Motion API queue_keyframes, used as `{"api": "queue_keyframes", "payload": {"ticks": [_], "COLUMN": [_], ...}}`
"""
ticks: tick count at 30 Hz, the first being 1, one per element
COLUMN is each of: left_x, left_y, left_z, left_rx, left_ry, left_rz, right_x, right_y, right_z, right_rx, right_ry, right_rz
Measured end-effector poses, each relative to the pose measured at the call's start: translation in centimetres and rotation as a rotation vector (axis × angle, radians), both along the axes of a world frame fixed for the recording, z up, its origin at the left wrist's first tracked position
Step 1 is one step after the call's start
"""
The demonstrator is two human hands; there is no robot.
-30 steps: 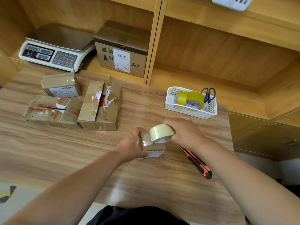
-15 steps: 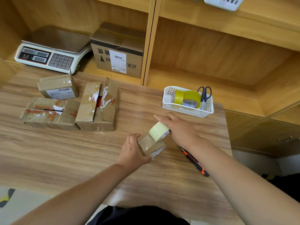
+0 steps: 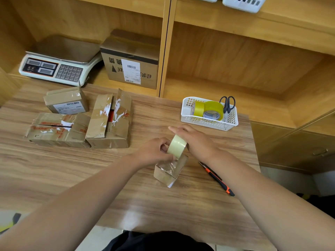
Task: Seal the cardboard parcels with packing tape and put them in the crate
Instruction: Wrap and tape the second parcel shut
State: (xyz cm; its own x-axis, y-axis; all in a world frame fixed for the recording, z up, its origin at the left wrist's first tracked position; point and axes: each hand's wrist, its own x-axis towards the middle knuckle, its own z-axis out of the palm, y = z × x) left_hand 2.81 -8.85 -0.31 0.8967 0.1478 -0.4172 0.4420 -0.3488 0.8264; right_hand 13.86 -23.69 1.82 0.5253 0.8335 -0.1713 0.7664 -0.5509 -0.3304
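Parcel toward table's front-right corner, long axis slanting away-right. Tape roll touched its far end. Right hand gripped roll; left hand, nearer parcel, pinched roll's rim.

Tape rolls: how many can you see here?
3. A pale roll is held above the small parcel; a yellow roll and a second yellow roll stand in the white basket. More could be hidden elsewhere.
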Motion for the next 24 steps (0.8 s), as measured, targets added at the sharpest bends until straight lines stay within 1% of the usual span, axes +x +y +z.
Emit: {"api": "queue_keyframes", "payload": {"ticks": [2,4,8,10,13,16,20,24], "left_x": [-0.1,-0.5,-1.2,-1.3,-1.2,-1.1,-1.0,-1.1], "left_y": [-0.8,-1.9,-3.6,-3.5,-2.6,-1.8,-1.2,-1.3], "left_z": [0.2,0.0,-1.4,-1.9,-2.1,-2.1,-1.5,-1.2], "left_rx": [0.133,0.261,0.390,0.389,0.244,0.069,-0.157,-0.321], "left_ry": [0.040,0.035,0.010,-0.049,-0.083,-0.047,-0.001,0.038], "left_rz": [0.044,0.068,0.042,0.072,0.134,0.143,0.168,0.170], "right_x": [0.2,0.3,0.3,0.4,0.6,0.7,0.7,0.9], "right_y": [0.1,0.0,-0.4,-0.5,-0.7,-1.0,-1.0,-1.2], "right_z": [-0.4,-1.0,-1.7,-1.7,-1.8,-1.9,-2.2,-1.8], "right_rx": [0.032,0.065,0.089,0.085,0.075,0.102,0.126,0.096], "right_ry": [0.031,0.070,0.094,0.078,0.065,0.085,0.103,0.119], "right_rz": [-0.046,-0.072,-0.103,-0.105,-0.111,-0.156,-0.153,-0.171]}}
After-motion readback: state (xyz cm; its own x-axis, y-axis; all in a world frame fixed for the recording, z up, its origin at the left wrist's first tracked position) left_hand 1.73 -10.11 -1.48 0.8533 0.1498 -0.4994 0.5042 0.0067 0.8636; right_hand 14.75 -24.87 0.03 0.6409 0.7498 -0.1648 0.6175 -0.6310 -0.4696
